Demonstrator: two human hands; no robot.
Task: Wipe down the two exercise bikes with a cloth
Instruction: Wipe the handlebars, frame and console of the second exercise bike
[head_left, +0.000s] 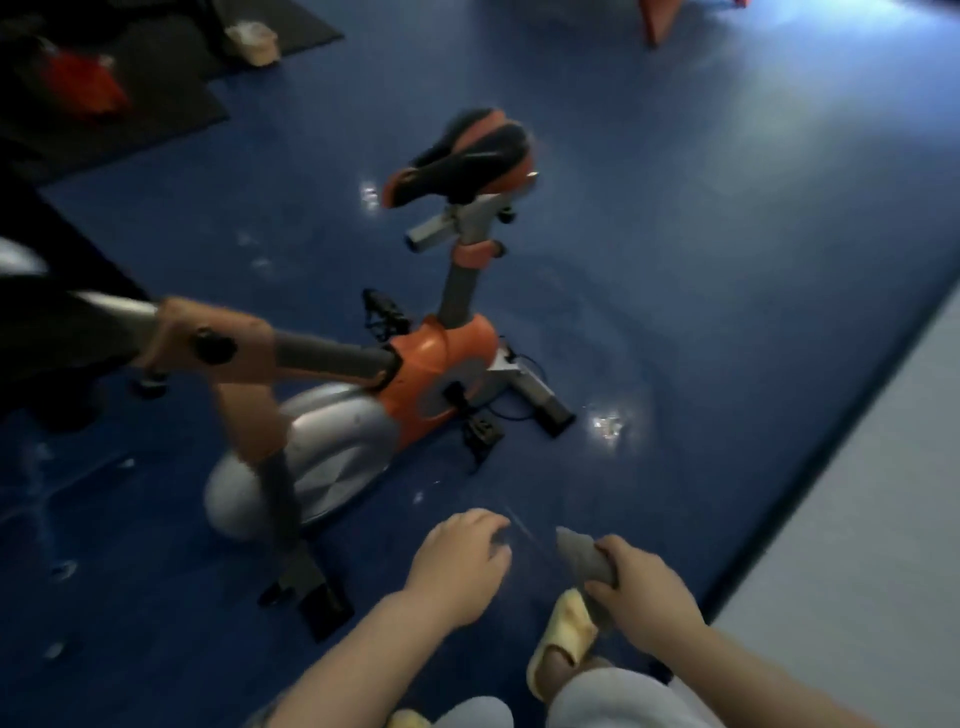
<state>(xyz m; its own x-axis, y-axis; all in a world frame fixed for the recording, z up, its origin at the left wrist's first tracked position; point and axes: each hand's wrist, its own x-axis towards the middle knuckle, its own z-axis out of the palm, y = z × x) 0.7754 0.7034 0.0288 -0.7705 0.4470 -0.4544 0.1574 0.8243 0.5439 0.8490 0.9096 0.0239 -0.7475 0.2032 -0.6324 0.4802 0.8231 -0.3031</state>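
Glossy blue floor (701, 218), black mats (156, 62) far left, orange bike (436, 364)

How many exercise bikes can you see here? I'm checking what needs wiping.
1 is plainly seen: the orange and silver bike standing mid-floor, ahead of the hands. Dark blurred shapes at the left edge could be part of a second bike, but that cannot be told.

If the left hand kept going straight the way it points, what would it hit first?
Probably the bike's pedal or orange body. The left hand points up-left over bare blue floor; depth is unclear.
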